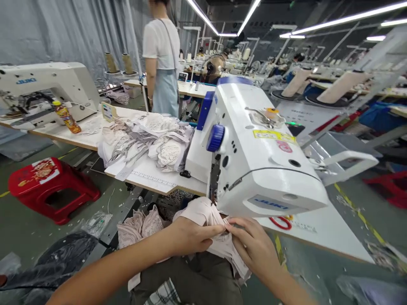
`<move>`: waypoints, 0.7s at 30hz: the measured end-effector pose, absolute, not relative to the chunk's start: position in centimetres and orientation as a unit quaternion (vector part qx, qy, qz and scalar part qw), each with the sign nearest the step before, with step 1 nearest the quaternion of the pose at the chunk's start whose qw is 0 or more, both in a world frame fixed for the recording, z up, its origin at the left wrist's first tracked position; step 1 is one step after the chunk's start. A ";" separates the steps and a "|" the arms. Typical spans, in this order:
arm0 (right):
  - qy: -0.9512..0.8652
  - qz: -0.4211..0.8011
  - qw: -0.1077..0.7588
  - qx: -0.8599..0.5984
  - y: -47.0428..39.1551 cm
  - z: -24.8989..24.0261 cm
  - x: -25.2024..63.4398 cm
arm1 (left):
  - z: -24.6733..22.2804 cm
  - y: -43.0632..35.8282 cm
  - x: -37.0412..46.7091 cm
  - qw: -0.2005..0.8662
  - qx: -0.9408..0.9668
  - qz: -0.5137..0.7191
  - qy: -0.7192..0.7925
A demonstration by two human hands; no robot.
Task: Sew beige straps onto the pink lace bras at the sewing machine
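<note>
Just in front of the white sewing machine [251, 169], pale pink fabric [203, 212] hangs over my lap. My left hand [193, 235] pinches its edge, the index finger pointing right. My right hand [251, 239] grips the same edge close beside it, with the fingertips of both hands nearly touching. The machine's needle area is largely hidden behind its head. Lace cups [144, 226] of the same pale pink lie left of my left hand.
A heap of lace pieces [162, 140] covers the table left of the machine. Farther left are a drink bottle [67, 117] and a red stool [52, 186]. Red scissors handles [280, 223] lie right of my hands. A person [162, 59] stands beyond the table.
</note>
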State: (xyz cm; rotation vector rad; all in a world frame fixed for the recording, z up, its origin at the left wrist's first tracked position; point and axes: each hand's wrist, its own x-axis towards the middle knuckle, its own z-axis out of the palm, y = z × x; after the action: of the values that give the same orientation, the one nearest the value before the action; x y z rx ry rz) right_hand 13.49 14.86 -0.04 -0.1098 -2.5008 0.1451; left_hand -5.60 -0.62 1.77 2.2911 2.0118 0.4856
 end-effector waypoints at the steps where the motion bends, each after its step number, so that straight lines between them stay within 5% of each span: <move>1: -0.947 0.060 0.311 -0.048 14.8 0.1 13.4 | 1.9 -0.6 -5.5 0.027 0.741 0.162 0.651; 8: -0.915 0.195 0.331 -0.120 15.0 -0.4 13.7 | 1.9 0.6 -4.7 0.059 0.722 0.134 0.676; 15: -0.592 0.706 0.255 -0.293 14.8 -1.6 13.1 | 2.4 0.9 -3.2 0.045 0.703 0.087 0.704; 21: -0.572 0.714 0.301 -0.268 15.3 -1.9 11.3 | 2.6 0.6 -2.1 0.045 0.673 0.071 0.735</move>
State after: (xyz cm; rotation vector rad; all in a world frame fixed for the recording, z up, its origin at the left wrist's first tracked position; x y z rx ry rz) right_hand 11.32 15.34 -1.91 -0.7119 -1.5191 1.8948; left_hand -2.13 0.64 2.57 2.0560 2.2450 0.2160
